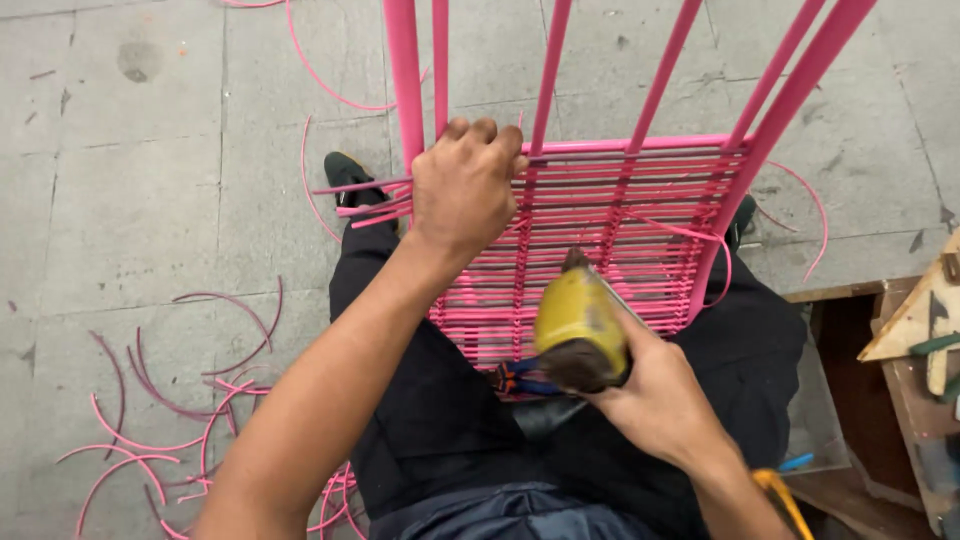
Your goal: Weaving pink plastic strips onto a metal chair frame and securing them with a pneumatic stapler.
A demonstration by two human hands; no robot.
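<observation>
While pressing the pink cords (600, 190) flat, left hand (465, 185) fingers curled over them, keep the right hand (655, 400) clamped around the yellow tool (580, 325), tip square to the weave.

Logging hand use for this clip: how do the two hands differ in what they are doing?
The left hand reaches forward, fingers curled over the pink woven cords on the frame; the right hand sits nearer the body. The left hand holds no tool; the right hand's grip is closed around a yellow tool. Both are bare.
</observation>
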